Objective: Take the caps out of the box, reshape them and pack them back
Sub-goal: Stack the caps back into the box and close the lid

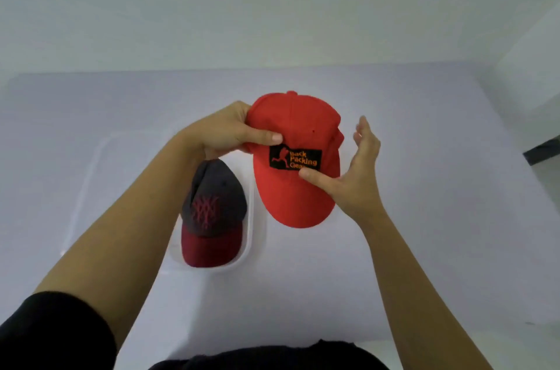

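Note:
A bright red cap [298,133] with a black patch and orange lettering is held up above the white table, its brim pointing toward me. My left hand [225,133] grips the left side of its crown, thumb laid across the front. My right hand [359,169] is at the cap's right side with fingers straight and spread, its thumb pressing just below the patch. A dark grey cap [212,212] with a maroon brim and red stitched emblem lies in the clear plastic box [250,218], partly hidden by my left wrist.
The white table [424,218] stretches to a pale wall at the back. A dark object [542,154] shows at the right edge. My black sleeve and torso fill the bottom of the view.

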The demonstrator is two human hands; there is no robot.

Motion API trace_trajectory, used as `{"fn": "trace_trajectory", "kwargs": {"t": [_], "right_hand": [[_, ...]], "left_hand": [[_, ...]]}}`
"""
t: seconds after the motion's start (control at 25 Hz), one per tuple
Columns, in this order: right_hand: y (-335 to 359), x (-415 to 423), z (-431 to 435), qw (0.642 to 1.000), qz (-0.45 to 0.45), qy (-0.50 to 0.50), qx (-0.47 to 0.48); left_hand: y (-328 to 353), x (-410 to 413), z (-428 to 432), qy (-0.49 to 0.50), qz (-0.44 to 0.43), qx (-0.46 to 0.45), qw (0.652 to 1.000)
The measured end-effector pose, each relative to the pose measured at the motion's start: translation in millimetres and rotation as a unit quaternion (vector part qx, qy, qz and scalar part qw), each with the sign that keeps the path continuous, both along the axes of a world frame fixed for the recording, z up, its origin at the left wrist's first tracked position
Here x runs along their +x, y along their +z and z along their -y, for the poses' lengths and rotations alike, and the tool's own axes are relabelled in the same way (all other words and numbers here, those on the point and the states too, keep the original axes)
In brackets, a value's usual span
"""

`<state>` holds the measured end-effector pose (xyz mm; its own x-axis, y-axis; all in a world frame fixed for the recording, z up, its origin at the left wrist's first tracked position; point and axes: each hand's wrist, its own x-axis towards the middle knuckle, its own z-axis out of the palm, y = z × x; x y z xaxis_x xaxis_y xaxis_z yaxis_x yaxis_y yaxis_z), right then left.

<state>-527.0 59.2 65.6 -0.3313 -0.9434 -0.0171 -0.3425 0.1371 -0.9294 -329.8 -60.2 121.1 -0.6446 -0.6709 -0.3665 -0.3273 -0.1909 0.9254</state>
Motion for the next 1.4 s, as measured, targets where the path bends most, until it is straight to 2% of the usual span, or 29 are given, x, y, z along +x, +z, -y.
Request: {"fn": "trace_trajectory", "kwargs": {"t": [0.16, 0.28, 0.4, 0.52, 0.6, 0.76, 0.92, 1.04, 1.2, 1.28, 1.4], "right_hand": [[-27, 84, 8, 0.999, -0.008, 0.025, 0.037], [-47, 138, 15, 0.985, -0.028, 0.140, 0.096], [-60, 161, 46, 0.941, -0.079, 0.251, 0.214], [-69, 170, 70, 0.888, -0.115, 0.284, 0.344], [-70, 175, 69, 0.884, -0.164, 0.283, 0.335], [-66, 185, 39, 0.902, -0.259, 0.266, 0.220], [-64, 191, 12, 0.920, -0.275, 0.228, 0.161], [-64, 195, 5, 0.921, -0.286, 0.218, 0.148], [-63, 199, -3, 0.914, -0.309, 0.216, 0.147], [-61, 198, -1, 0.911, -0.309, 0.221, 0.163], [-59, 194, 5, 0.908, -0.307, 0.216, 0.186]], "left_hand": [[42, 92, 31, 0.074, -0.006, -0.105, 0.992], [52, 132, 40, 0.115, -0.006, -0.155, 0.981], [43, 160, 46, 0.138, -0.013, -0.169, 0.976], [31, 173, 50, 0.143, -0.033, -0.161, 0.976], [20, 177, 55, 0.152, -0.040, -0.158, 0.975], [-5, 178, 65, 0.180, -0.063, -0.159, 0.969], [-24, 173, 70, 0.193, -0.083, -0.139, 0.968], [-40, 169, 74, 0.133, -0.012, -0.114, 0.984], [-85, 161, 56, -0.035, 0.134, -0.052, 0.989], [-106, 162, 43, -0.084, 0.138, 0.001, 0.987], [-114, 162, 32, -0.075, 0.130, 0.055, 0.987]]}}
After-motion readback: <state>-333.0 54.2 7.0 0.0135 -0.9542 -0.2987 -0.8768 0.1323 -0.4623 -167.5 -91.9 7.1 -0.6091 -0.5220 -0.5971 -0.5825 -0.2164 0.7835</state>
